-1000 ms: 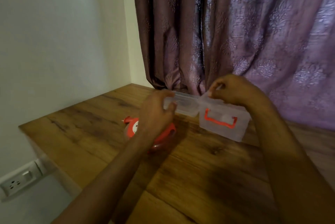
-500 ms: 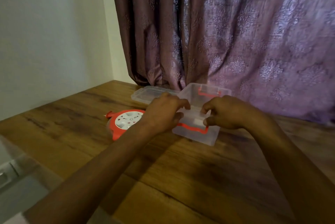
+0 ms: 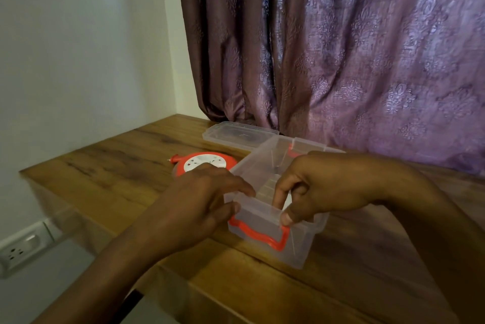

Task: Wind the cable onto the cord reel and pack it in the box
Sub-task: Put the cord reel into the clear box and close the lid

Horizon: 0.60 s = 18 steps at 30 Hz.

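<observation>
A clear plastic box with red latch handles stands open on the wooden table. My right hand pinches the box's near rim, thumb outside and fingers inside. At the box's near left corner my left hand touches the rim with its fingertips. Just left of the box lies a red cord reel with a white socket face, flat on the table and partly hidden behind my left hand. No loose cable shows. The box's clear lid lies behind the reel by the curtain.
A purple curtain hangs along the table's far edge behind the box. A white wall bounds the left side, with a wall socket below the table's left edge.
The lid has come off the box and lies at the back. The box has come nearer to me, and both hands have shifted from its top to its near rim.
</observation>
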{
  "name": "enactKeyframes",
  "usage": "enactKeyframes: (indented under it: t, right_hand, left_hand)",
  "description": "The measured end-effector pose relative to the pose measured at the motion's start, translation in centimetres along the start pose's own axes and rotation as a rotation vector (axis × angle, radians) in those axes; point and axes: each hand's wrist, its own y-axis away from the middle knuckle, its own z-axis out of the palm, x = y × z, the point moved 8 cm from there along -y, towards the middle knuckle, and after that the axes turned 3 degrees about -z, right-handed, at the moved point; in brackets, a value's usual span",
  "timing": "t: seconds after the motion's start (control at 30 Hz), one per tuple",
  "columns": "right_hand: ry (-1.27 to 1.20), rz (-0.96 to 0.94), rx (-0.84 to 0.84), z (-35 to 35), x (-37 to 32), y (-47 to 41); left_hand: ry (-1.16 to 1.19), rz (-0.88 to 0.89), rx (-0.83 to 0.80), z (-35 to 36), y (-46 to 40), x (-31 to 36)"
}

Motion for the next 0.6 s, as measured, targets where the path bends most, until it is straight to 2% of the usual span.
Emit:
enactKeyframes:
  t: [0.47,0.6]
  right_hand:
    - [-0.093,-0.032,-0.058,0.5,-0.2,0.1]
    - [-0.106,-0.038,-0.069,0.2,0.0,0.3]
  left_hand:
    - [0.039,-0.007,0.033,0.1,1.2,-0.2]
    - [0.221,-0.025,0.065,-0.7,1.1,-1.2]
